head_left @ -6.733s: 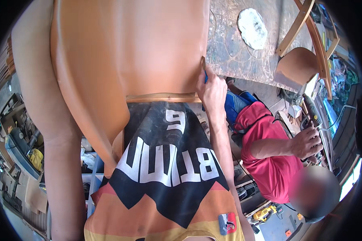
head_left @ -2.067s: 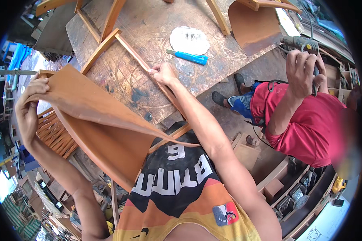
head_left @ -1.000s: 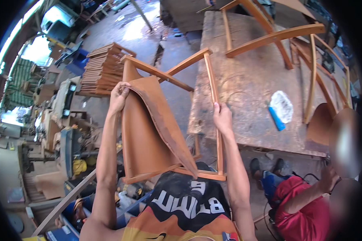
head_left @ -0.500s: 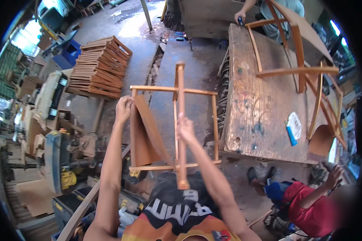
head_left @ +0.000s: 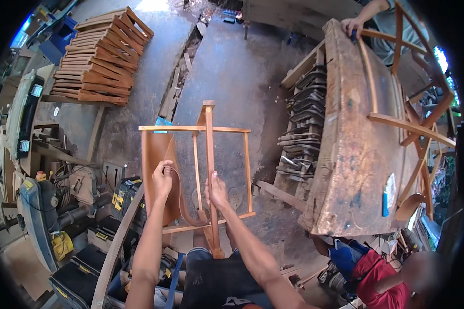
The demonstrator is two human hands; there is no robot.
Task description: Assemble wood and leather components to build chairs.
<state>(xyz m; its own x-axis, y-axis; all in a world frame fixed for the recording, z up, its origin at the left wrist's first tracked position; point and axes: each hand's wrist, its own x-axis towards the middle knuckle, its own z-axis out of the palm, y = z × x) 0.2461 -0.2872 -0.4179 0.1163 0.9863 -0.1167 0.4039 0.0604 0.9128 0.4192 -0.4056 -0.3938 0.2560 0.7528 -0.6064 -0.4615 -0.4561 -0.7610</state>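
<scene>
In front of me a wooden chair frame [head_left: 209, 149] stands with its long middle bar pointing away from me. A brown leather-like sheet [head_left: 156, 154] hangs along the frame's left side, its free edge curling toward the middle. My left hand [head_left: 162, 178] pinches that free edge about halfway along, fingers closed on it. My right hand [head_left: 217, 191] is wrapped round the long middle bar, thumb lying along it. The sheet's lower end curves near the close cross rail [head_left: 232, 218].
A stack of wooden frames [head_left: 98, 62] stands at far left. On the right is a worn workbench [head_left: 345, 154] with clamps [head_left: 307, 113] beside it, another chair frame [head_left: 407, 126] and a blue-handled tool [head_left: 385, 203]. A co-worker's hand [head_left: 353, 24] and a red-shirted person [head_left: 381, 278] are nearby. Toolboxes [head_left: 80, 280] sit lower left.
My left hand has moved from the frame's far left corner down to the sheet's free edge, which now bends in a curve. My right hand stays on the bar. The whole view has shifted.
</scene>
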